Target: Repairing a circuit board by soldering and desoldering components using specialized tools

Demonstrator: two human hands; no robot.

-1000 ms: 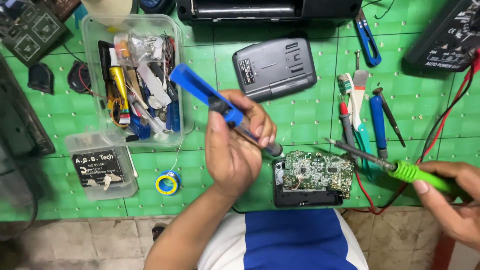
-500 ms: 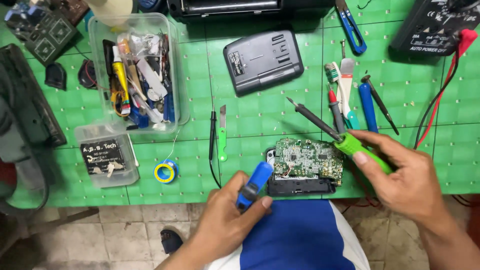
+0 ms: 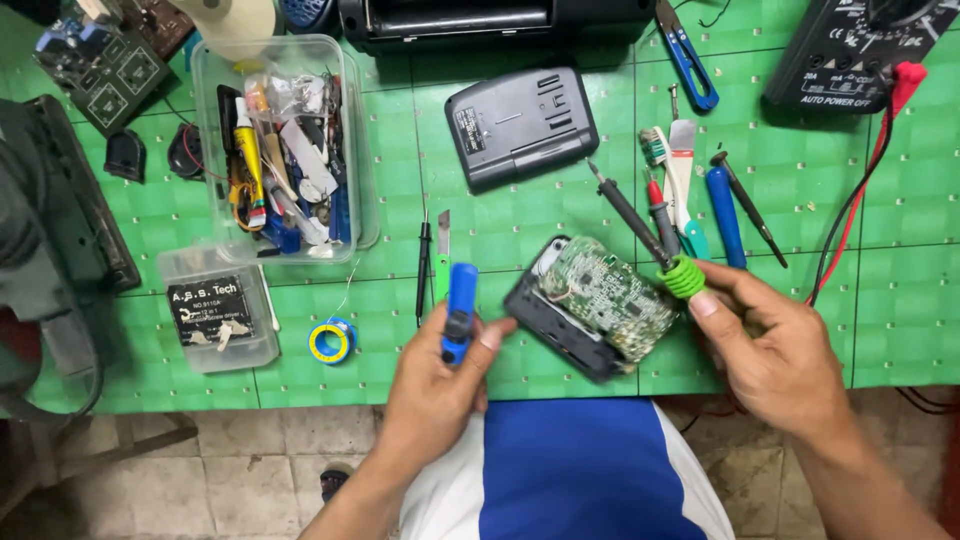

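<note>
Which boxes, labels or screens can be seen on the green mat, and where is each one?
Small clear lidded box, near left: black rectangular label with pale print.
Large clear tub, far left: open, full of small tools.
Grey housing, far centre: small dark label on its left side.
Black meter, far right corner: white markings; no screen shows.

Circuit board (image 3: 608, 296) between both hands — solder spool (image 3: 331, 341) left, multimeter (image 3: 838, 50) far right.
</note>
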